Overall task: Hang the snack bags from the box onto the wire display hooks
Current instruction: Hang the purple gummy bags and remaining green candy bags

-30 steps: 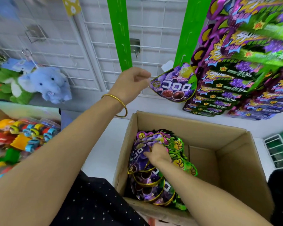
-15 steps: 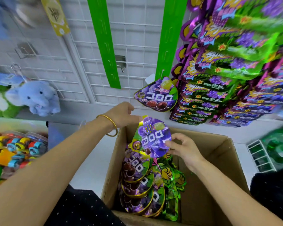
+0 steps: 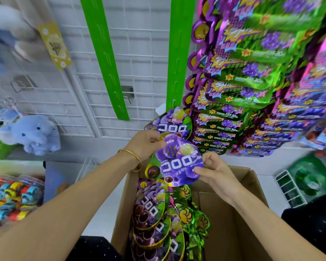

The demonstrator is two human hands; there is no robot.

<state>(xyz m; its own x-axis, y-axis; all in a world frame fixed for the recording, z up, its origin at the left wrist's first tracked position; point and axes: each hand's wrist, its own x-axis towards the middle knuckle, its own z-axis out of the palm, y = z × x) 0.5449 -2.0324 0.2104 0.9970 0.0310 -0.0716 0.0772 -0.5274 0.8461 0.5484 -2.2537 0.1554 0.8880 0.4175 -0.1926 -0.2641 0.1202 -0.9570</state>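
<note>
**Grape gummy bag lifted, on its way to the hook**

Head view: the step in hand looks like the carry — a purple grape gummy bag [image 3: 179, 162] is held above the far left corner of the cardboard box [image 3: 237, 219], below another bag of the same kind already hanging [image 3: 169, 123] at the wire grid [image 3: 143, 53]. The left hand [image 3: 145, 144] pinches the bag's top edge; the right hand [image 3: 215, 172] has fingertips on its right edge, fingers otherwise loosely apart. Next, I judge, the bag's top hole must be lined up with the hook — which I cannot make out. Inside the box, purple grape bags [image 3: 151, 213] are stacked along the left wall, green bags [image 3: 190, 219] beside them; the right half is bare cardboard.
</note>
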